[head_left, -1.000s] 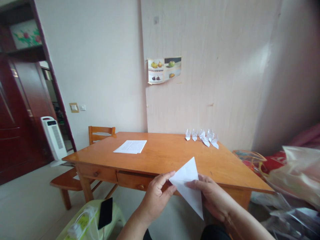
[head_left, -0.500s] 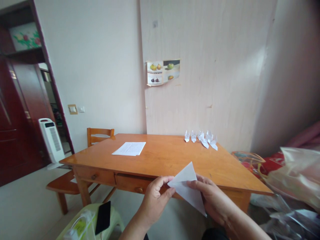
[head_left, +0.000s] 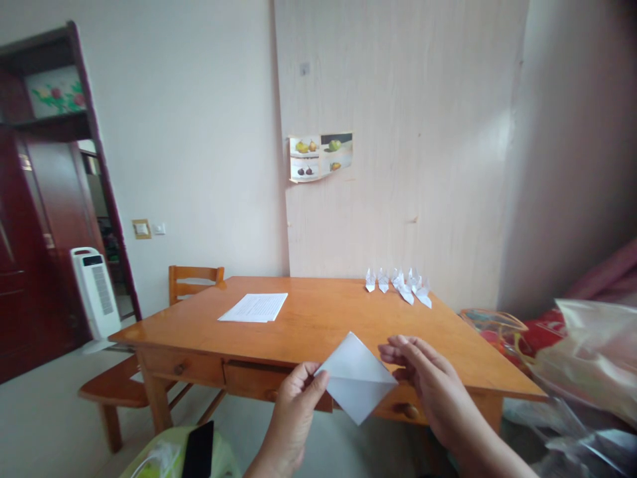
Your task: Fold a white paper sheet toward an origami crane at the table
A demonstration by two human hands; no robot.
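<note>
A white sheet of paper (head_left: 355, 380), shaped like a diamond with a crease running across its middle, is held up in front of the table's near edge. My left hand (head_left: 297, 405) pinches its left corner between thumb and fingers. Beside the right corner is my right hand (head_left: 430, 378), its fingers loosely bent and not gripping the sheet. Whether a fingertip brushes that corner, I cannot tell. Several folded white paper figures (head_left: 405, 292) stand at the back right of the wooden table (head_left: 318, 325).
A stack of printed sheets (head_left: 256, 307) lies on the table's left part. At lower left, a black phone (head_left: 198, 451) rests on a pale green stool (head_left: 221, 458). A wooden bench (head_left: 112, 385) stands left, and plastic bags (head_left: 592, 358) are piled at right.
The paper has gone from a folded triangular shape to a flatter diamond. My right hand has let go of it and moved off to the right; the left still grips its corner.
</note>
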